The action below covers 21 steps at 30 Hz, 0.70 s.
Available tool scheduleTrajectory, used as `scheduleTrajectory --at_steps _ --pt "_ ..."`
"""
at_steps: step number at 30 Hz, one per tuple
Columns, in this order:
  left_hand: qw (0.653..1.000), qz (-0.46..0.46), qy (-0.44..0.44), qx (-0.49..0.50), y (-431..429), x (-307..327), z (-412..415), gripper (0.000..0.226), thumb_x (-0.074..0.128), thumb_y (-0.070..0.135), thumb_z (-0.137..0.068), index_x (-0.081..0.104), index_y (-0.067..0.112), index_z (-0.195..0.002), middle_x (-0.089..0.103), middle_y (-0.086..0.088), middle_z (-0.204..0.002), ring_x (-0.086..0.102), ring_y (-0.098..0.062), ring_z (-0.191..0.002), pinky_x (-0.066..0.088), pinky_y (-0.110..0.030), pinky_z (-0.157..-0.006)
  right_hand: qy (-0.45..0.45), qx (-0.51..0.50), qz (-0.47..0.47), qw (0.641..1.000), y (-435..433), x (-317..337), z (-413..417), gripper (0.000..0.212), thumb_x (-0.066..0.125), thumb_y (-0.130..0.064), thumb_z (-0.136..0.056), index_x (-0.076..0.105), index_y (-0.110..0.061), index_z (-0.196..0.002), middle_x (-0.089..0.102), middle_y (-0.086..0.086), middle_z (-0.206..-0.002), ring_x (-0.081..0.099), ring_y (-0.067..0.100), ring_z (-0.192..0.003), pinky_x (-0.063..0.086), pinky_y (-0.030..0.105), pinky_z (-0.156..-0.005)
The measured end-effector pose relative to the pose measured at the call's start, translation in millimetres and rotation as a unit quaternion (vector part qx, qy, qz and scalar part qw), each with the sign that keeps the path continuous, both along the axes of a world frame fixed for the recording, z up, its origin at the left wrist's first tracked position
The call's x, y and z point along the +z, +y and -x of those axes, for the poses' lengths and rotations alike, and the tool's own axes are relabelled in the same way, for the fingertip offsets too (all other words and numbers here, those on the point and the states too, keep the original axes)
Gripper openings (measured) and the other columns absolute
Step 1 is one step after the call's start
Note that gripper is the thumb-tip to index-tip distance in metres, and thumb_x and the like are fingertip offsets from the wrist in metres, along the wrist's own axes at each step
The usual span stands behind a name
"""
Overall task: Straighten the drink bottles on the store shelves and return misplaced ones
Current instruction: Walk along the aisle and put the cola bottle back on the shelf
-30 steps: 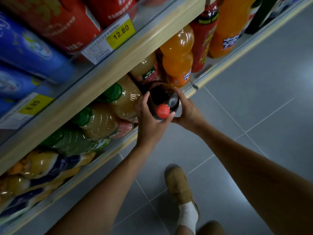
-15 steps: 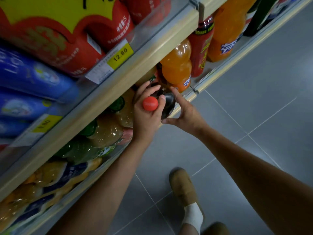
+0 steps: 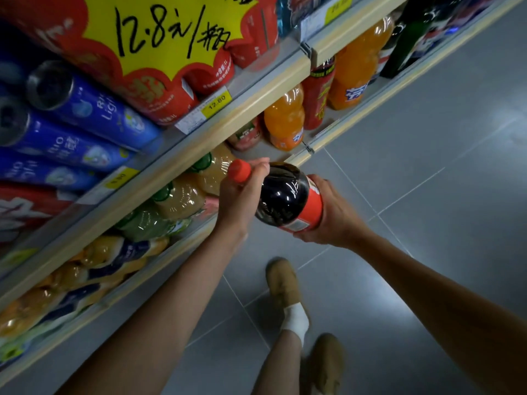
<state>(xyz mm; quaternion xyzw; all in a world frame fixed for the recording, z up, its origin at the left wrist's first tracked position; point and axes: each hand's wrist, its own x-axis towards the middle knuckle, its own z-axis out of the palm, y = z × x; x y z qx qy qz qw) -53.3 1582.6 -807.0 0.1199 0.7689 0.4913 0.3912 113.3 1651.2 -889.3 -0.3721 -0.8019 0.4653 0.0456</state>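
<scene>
Nearest: tan shoes (image 3: 283, 283) & a white sock on the grey tile floor (image 3: 427, 195). Above them both bare arms reach fwd. Left hand (image 3: 236, 201) has fingers curled round the neck of a dark cola bottle (image 3: 285, 195), right under its red cap (image 3: 239, 170). Right hand (image 3: 333, 215) cups the red-label end, fingers wrapped beneath. Bottle's in the air, tipped nearly flat, cap toward the racks, just in front of the lower shelf (image 3: 114, 295) w/ pale green-capped juice bottles (image 3: 182, 195). Further back, an orange soda bottle (image 3: 285, 118). Up top, blue cans (image 3: 94, 109) & a yellow price sign (image 3: 159, 32).
</scene>
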Motion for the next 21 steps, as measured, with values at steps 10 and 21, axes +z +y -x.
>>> scheduleTrajectory --at_steps 10,21 --pt "0.997 0.040 -0.049 -0.041 -37.8 68.3 -47.9 0.029 0.061 0.049 -0.083 0.070 0.024 -0.095 0.070 0.017 -0.083 0.065 0.007 -0.069 0.050 -0.016 -0.050 -0.026 0.007 -0.009 1.000 -39.3 78.3 -62.3 0.101 0.086 -0.050 -0.051 0.030 -0.034 -0.134 0.048 -0.003 -0.124 0.051 0.014 -0.106 0.048 0.032 -0.085" --pt "0.989 -0.086 -0.028 -0.119 -136.3 229.1 -126.7 0.071 0.046 0.071 -0.073 0.051 0.026 -0.127 0.058 0.005 -0.126 0.054 -0.004 -0.115 0.045 -0.022 -0.092 0.029 -0.039 0.072 0.996 -132.0 265.7 -132.1 0.096 0.080 -0.067 -0.044 0.024 -0.058 -0.122 0.048 -0.029 -0.115 0.051 -0.016 -0.100 0.038 0.001 -0.077"
